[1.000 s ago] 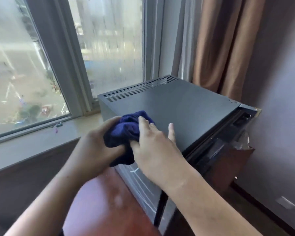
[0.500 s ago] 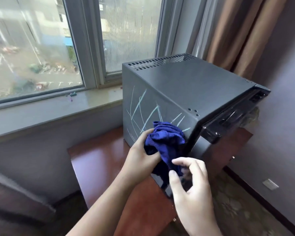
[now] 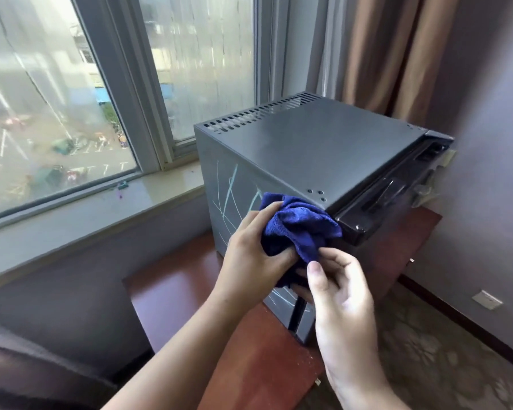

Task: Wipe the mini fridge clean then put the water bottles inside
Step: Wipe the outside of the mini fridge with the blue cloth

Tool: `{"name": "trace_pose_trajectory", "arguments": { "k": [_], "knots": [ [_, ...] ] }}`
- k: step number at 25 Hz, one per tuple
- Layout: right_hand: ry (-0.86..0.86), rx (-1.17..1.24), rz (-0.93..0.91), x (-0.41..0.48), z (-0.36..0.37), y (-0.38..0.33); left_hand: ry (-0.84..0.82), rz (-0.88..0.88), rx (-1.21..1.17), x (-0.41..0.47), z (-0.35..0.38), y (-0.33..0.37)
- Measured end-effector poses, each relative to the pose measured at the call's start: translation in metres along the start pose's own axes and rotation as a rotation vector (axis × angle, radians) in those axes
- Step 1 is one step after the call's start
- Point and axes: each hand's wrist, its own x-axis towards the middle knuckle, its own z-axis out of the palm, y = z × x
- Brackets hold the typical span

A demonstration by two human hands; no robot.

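The dark grey mini fridge (image 3: 317,149) stands on a reddish wooden worktop (image 3: 184,279) beside the window (image 3: 57,99), its door shut. Pale scribbled lines mark its left side panel. The left hand (image 3: 251,250) has a clenched grip on a bunched blue cloth (image 3: 299,226), pressing it against that panel near the front top corner. The right hand (image 3: 341,294) pinches the cloth's lower edge between thumb and fingers, just below the left hand.
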Motion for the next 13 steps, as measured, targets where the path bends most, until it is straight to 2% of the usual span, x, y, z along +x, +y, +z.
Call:
{"name": "trace_pose_trajectory", "arguments": {
  "k": [3, 7, 13],
  "knots": [
    [0.053, -0.004, -0.078, 0.009, 0.029, 0.007, -0.002, -0.010, -0.074, 0.018, -0.006, -0.013],
    [0.072, 0.010, -0.067, 0.041, 0.092, 0.021, -0.008, -0.062, -0.104, 0.059, -0.040, -0.048],
    [-0.069, -0.130, -0.030, 0.111, 0.205, 0.042, -0.006, -0.141, -0.141, 0.154, -0.110, -0.118]
  ]
}}
